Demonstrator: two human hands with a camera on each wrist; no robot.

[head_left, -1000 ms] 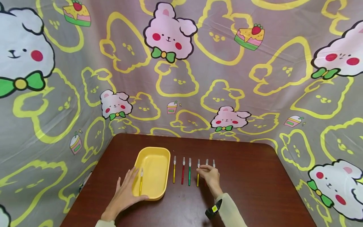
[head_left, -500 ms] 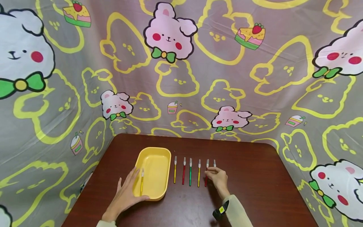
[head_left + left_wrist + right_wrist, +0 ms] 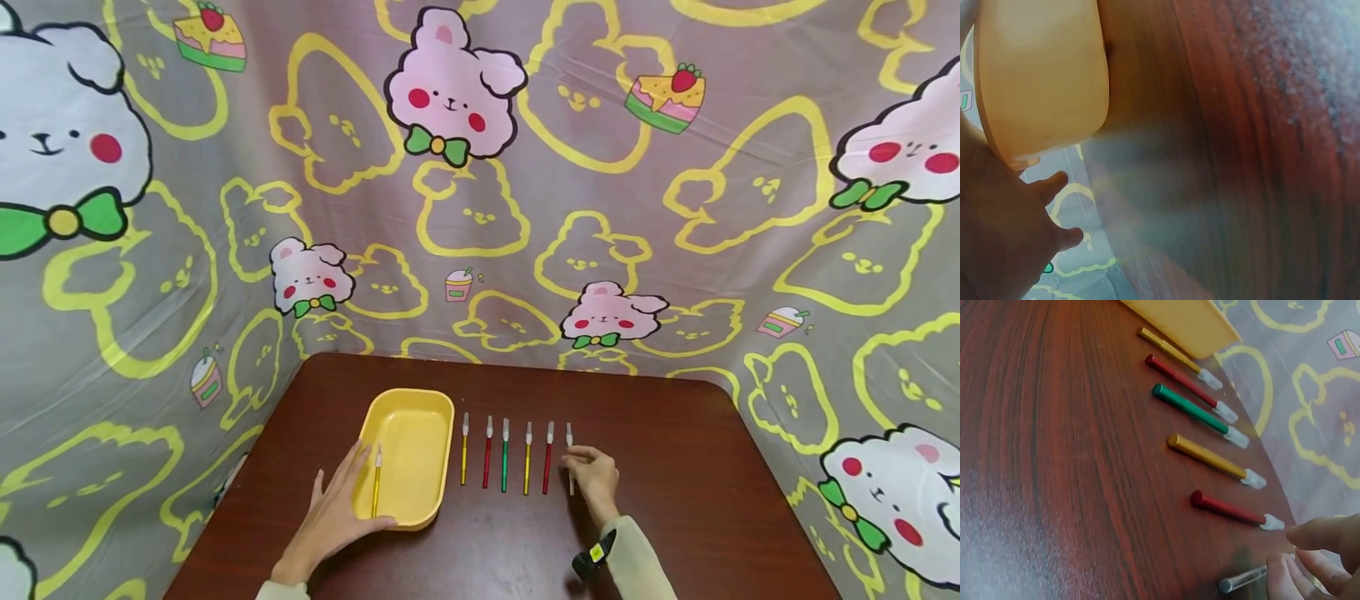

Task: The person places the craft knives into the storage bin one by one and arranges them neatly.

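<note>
Silver pen (image 3: 1242,579) lies at row's end beside red pen (image 3: 1227,509); R hand (image 3: 596,477) pinches it, fingertips (image 3: 1310,532) curled. L hand (image 3: 330,518) lies flat, relaxed, on tray (image 3: 435,417) rim w/ yellow pen (image 3: 375,492). Risk, I judge: slim barrel could roll, knocking red pen.

From my feed I've got a dark reddish-brown wooden table (image 3: 675,500) boxed in on three sides by a grey cartoon-bear backdrop cloth (image 3: 570,208), all evenly lit.

The left hand (image 3: 997,231) rests against the rim of the yellow plastic tray (image 3: 1041,75) on the dark reddish wooden table (image 3: 1241,156).
</note>
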